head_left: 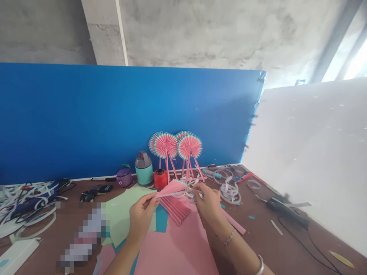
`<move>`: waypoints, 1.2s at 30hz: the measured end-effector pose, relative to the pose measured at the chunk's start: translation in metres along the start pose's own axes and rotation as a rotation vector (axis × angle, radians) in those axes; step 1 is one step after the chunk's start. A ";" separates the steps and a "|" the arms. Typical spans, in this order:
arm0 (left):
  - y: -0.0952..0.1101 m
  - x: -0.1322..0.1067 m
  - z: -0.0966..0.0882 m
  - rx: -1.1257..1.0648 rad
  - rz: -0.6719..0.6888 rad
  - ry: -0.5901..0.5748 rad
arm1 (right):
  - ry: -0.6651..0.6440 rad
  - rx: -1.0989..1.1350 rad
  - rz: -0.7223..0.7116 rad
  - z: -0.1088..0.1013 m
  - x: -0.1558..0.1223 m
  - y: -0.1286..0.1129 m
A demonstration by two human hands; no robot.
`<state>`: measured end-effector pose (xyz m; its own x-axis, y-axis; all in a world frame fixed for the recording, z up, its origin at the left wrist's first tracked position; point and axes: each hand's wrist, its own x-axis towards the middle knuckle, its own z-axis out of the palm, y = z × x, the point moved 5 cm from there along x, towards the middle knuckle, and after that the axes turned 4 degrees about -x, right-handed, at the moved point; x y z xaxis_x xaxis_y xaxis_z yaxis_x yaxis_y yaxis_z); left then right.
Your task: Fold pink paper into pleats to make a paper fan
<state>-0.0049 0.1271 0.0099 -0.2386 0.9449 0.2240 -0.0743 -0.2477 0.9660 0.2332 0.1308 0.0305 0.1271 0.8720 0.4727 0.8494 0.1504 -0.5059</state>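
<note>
From here I see my left grip (141,211) and right grip (207,200) pinching a pale strip (171,193), its long axis crosswise between them; beneath, pleated pink paper (175,209) slants down rightward from the left.

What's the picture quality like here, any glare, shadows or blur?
All in the head view: glare washes out the upper right; a soft shadow dims the right of the blue panel; blocky pixelation hides something on the brown table, lower left; the pale strip between left hand and right hand looks slightly soft.
</note>
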 end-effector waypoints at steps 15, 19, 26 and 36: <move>0.001 -0.003 0.004 -0.009 -0.001 -0.035 | 0.016 0.002 -0.010 -0.003 0.003 0.003; 0.002 -0.003 0.004 -0.009 -0.001 -0.042 | 0.018 0.016 0.000 -0.004 0.003 0.002; 0.004 -0.003 0.003 -0.028 -0.007 -0.030 | 0.013 0.002 0.004 -0.004 0.003 0.002; 0.003 -0.002 -0.003 0.028 -0.024 0.063 | 0.010 0.007 -0.035 -0.005 0.000 -0.005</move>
<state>-0.0073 0.1233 0.0122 -0.2974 0.9351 0.1928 -0.0541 -0.2181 0.9744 0.2317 0.1275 0.0370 0.1027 0.8615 0.4973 0.8498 0.1839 -0.4939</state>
